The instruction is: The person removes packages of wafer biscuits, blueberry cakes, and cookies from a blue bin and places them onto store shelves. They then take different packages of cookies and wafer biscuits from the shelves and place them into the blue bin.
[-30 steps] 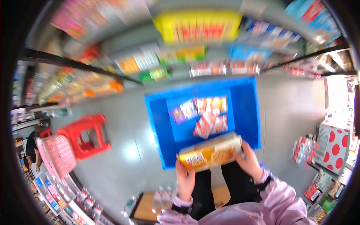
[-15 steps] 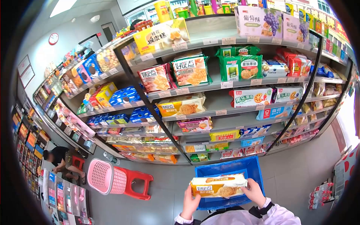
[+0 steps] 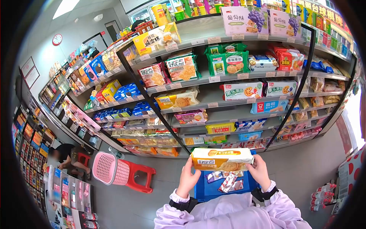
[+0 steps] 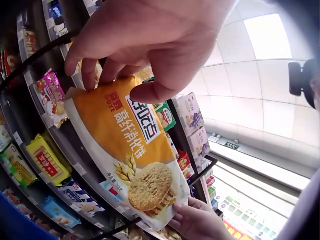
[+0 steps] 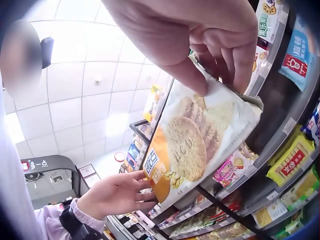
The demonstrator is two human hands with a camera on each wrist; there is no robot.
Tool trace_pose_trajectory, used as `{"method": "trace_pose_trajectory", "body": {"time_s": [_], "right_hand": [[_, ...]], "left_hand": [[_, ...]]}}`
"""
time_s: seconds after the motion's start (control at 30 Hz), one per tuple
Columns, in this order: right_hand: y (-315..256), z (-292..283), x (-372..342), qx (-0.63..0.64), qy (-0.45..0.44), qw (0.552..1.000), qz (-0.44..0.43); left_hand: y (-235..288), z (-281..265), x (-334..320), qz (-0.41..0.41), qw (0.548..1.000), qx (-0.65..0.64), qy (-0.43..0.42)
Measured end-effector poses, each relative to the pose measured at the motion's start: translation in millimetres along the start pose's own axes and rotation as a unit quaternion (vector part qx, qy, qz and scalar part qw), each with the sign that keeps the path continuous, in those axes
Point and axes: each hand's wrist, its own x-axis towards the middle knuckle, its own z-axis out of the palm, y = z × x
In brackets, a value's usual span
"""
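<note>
Both hands hold a long orange-and-white pack of biscuits [image 3: 223,159] level in front of the shelves, above a blue bin [image 3: 206,192]. My left hand [image 3: 188,178] grips its orange end, thumb on the printed front and fingers behind, as the left wrist view shows. At the white end, my right hand [image 3: 260,172] pinches the pack between thumb and fingers. A biscuit picture [image 4: 151,186] and Chinese lettering cover the front. Inside the bin lie several small snack packets [image 3: 228,182], partly hidden by the pack and sleeves.
Shelves ahead carry many packaged snacks, including a similar orange biscuit pack [image 3: 177,98] and green packs [image 3: 228,63]. To the left, a pink basket [image 3: 108,168] rests by a red stool [image 3: 140,180]. A seated person [image 3: 66,156] is farther left. Bottles [image 3: 323,195] stand at right.
The head view has risen from the bin to the shelves. The biscuit pack has come up, away from the bin, and both hands have kept their hold at its ends.
</note>
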Motion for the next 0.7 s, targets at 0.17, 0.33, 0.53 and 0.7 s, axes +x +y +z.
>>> {"method": "trace_pose_trajectory", "body": {"time_s": [0.17, 0.33, 0.53, 0.7], "right_hand": [[-7.4, 1.3, 9.7, -0.004, 0.035, 0.999, -0.014], [-21.8, 38.7, 41.8, -0.065, 0.063, 0.995, -0.05], [-15.7, 103.8, 97.7, -0.027, 0.07, 0.995, -0.059], [-28.9, 141.3, 136.7, -0.04, 0.057, 0.996, -0.054]], "left_hand": [[-17.4, -1.2, 19.5, 0.029, 0.999, 0.005, -0.034], [-35.0, -35.6, 57.6, 0.05, 0.997, -0.016, -0.052], [-60.4, -99.6, 108.9, 0.091, 0.992, 0.005, -0.082], [-95.0, -130.1, 153.6, 0.128, 0.987, 0.0, -0.096]]}}
